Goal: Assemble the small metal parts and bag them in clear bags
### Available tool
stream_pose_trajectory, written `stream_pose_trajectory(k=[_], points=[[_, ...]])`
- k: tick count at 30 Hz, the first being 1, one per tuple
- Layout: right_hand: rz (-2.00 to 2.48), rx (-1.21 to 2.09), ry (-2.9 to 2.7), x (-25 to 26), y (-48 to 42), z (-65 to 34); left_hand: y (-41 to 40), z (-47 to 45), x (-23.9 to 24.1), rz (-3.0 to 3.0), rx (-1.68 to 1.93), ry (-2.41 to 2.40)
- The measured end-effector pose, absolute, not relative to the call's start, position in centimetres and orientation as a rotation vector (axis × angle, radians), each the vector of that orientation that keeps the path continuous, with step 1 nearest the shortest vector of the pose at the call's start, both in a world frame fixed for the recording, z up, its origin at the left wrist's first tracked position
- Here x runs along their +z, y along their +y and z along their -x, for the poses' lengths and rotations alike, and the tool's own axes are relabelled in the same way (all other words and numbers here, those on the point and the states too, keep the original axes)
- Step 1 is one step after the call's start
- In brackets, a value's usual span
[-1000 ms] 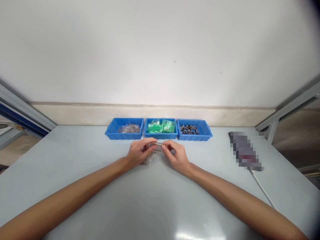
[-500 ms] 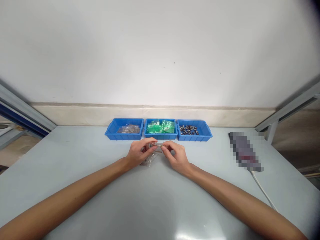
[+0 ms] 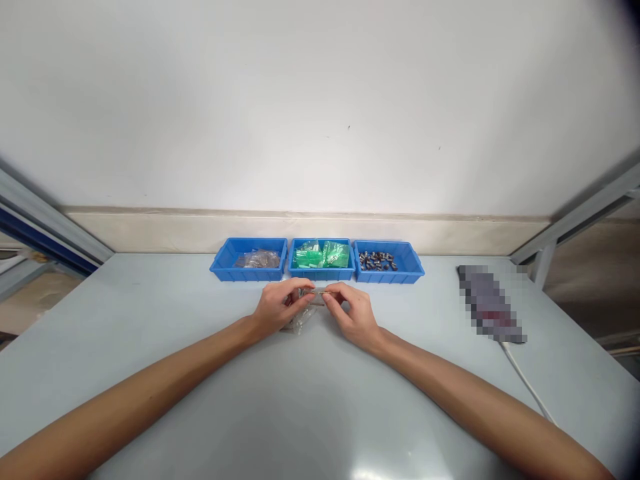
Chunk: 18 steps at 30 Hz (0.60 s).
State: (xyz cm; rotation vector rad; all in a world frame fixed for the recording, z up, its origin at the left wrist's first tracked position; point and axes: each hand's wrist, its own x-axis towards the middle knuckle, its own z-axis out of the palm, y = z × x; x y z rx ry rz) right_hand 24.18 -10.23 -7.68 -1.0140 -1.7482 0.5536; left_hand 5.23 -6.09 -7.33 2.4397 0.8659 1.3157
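My left hand (image 3: 277, 309) and my right hand (image 3: 353, 312) meet over the table, just in front of the middle blue bin. Both pinch the top edge of a small clear plastic bag (image 3: 317, 293) held between them. The rest of the bag (image 3: 299, 321) hangs down to the table under my left hand; its contents are too small to make out. Fingers of both hands are curled and closed on the bag.
Three blue bins stand in a row at the back: the left bin (image 3: 249, 259) holds clear bags, the middle bin (image 3: 321, 259) green bags, the right bin (image 3: 389, 261) small dark parts. A blurred dark device (image 3: 490, 303) with a white cable (image 3: 525, 377) lies at the right.
Nothing has moved apart from a slight shift of the view; both hands keep their pinch on the bag.
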Motion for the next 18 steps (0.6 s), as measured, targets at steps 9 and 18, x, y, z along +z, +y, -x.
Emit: stream_pose_trajectory(k=[9,18], points=[[0.990,0.524,-1.747,-7.88,-10.15,-24.15,-6.12,-5.17,-7.39,-2.419,1.319,0.847],[0.985,0.489,-1.745,-7.98,-10.25,-24.25,-5.98,-5.14,-7.25,-2.444,1.230,0.861]])
